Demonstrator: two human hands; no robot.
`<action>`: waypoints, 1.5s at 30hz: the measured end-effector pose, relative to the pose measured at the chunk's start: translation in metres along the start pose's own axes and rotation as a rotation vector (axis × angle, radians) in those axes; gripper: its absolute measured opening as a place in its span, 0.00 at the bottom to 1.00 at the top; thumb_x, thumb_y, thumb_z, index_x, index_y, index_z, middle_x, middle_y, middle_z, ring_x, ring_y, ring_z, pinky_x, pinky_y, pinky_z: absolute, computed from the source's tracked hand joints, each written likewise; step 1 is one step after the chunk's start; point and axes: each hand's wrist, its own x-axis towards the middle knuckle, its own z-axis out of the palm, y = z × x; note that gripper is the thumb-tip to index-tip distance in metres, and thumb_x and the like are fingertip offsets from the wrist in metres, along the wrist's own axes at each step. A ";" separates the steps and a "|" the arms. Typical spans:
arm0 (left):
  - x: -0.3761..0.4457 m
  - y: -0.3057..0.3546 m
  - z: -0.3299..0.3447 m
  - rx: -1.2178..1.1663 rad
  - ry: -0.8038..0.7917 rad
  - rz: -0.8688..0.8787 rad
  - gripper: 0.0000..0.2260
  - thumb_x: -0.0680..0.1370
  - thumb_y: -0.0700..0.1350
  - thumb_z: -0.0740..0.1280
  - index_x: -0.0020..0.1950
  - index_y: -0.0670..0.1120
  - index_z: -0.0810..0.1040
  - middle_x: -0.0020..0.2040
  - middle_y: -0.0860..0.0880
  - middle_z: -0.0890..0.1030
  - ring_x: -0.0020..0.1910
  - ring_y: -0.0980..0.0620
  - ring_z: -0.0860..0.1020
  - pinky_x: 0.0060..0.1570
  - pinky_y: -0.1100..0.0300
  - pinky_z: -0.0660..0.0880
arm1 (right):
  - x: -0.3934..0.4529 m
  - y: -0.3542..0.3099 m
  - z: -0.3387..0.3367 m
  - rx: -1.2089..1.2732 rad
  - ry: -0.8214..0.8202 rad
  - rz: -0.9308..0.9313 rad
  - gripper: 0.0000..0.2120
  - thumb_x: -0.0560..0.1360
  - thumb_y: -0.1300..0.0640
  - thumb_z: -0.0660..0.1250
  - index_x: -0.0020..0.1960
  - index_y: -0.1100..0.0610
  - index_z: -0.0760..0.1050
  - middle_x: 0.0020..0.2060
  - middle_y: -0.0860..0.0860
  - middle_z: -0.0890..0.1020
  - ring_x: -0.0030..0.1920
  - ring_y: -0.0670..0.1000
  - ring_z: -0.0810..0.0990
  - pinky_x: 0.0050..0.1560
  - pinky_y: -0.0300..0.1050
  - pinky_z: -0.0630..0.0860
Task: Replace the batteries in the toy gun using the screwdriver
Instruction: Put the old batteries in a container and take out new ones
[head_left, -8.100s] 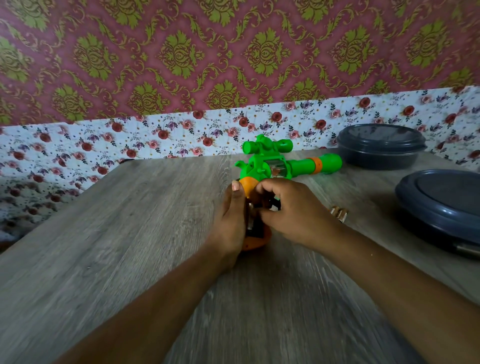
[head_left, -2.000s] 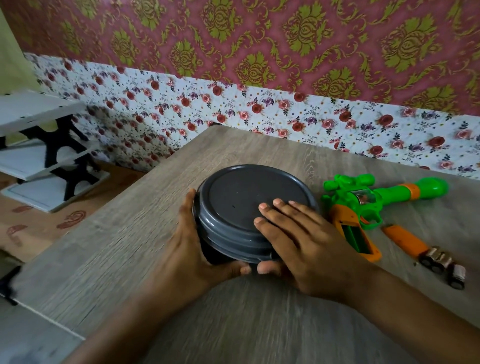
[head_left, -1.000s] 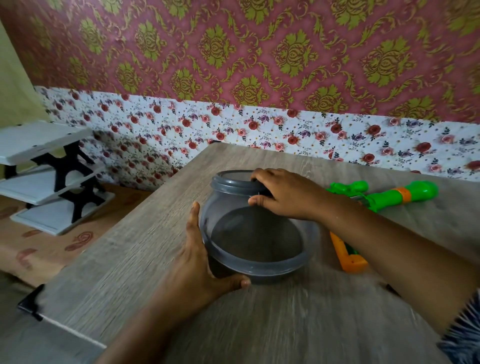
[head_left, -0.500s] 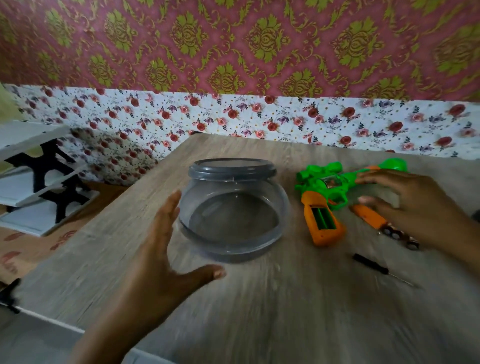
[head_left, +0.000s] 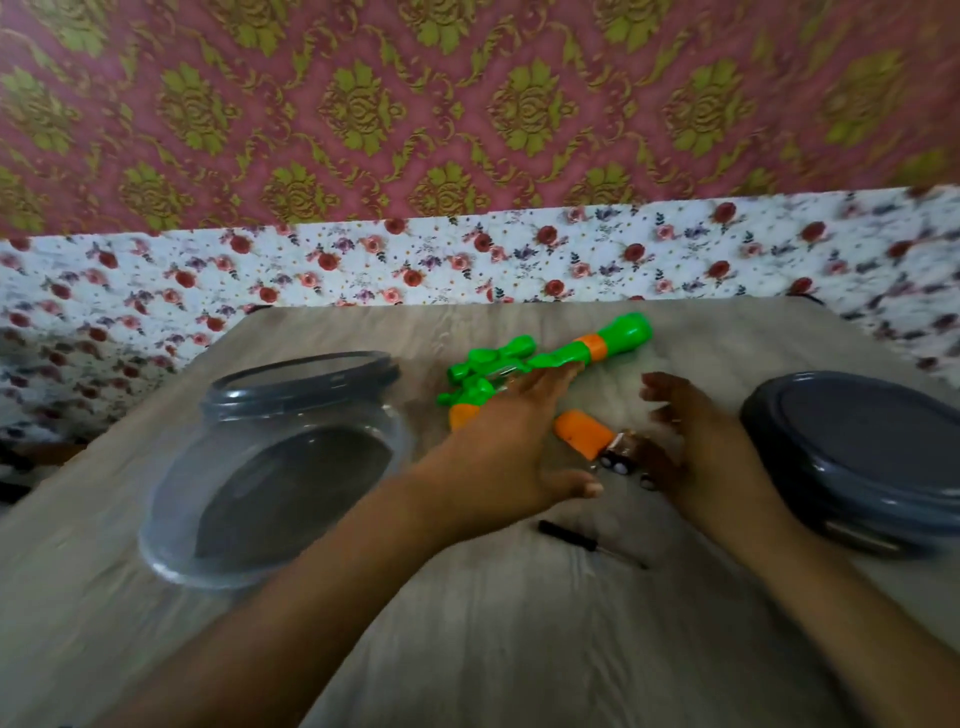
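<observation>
Item: your left hand (head_left: 511, 457). Spread flat, fingers extended and thumb out, holding nothing; it lies over the orange grip end of the toy gun, and contact cannot be judged through the blur.

Item: your right hand (head_left: 696, 452). Loosely cupped, fingers curled and parted, empty, hovering just right of the batteries.

Item: toy gun (head_left: 550, 356). Green body with an orange band near the muzzle, lying on its side at the table's middle, barrel pointing far-right.

Item: battery cover (head_left: 582, 434). Orange, loose on the table just near-right of the gun, between your two hands.

Item: batteries (head_left: 621, 460). A small cluster lying loose, touching the near end of the cover; the count is unclear.

Item: screwdriver (head_left: 587, 543). Small, black handle, thin shaft pointing right, lying alone near of the batteries.

Item: container (head_left: 270, 473). Clear walls, grey lid on top, standing at the left of the wooden table (head_left: 519, 649), well apart from the gun.

Item: second container (head_left: 857, 457). Dark grey, lidded, at the right edge.
</observation>
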 end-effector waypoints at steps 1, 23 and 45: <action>0.012 0.001 0.005 0.031 -0.037 0.015 0.41 0.71 0.51 0.73 0.77 0.48 0.52 0.77 0.50 0.58 0.73 0.55 0.58 0.57 0.79 0.48 | 0.000 0.000 0.000 -0.018 -0.001 0.001 0.28 0.68 0.65 0.70 0.67 0.59 0.67 0.61 0.56 0.75 0.52 0.52 0.76 0.51 0.41 0.69; 0.113 -0.001 0.041 0.389 -0.456 0.222 0.13 0.71 0.44 0.72 0.54 0.47 0.78 0.49 0.49 0.82 0.49 0.51 0.79 0.47 0.55 0.74 | 0.000 0.018 0.001 -0.087 -0.161 0.023 0.22 0.71 0.49 0.69 0.62 0.55 0.72 0.50 0.50 0.72 0.58 0.52 0.70 0.54 0.38 0.65; -0.068 -0.081 -0.107 0.191 -0.070 -0.004 0.30 0.62 0.63 0.68 0.63 0.60 0.73 0.53 0.71 0.74 0.52 0.77 0.72 0.49 0.83 0.65 | -0.002 -0.091 0.016 0.196 -0.179 -0.230 0.18 0.64 0.45 0.74 0.50 0.49 0.77 0.43 0.44 0.74 0.41 0.36 0.73 0.38 0.25 0.67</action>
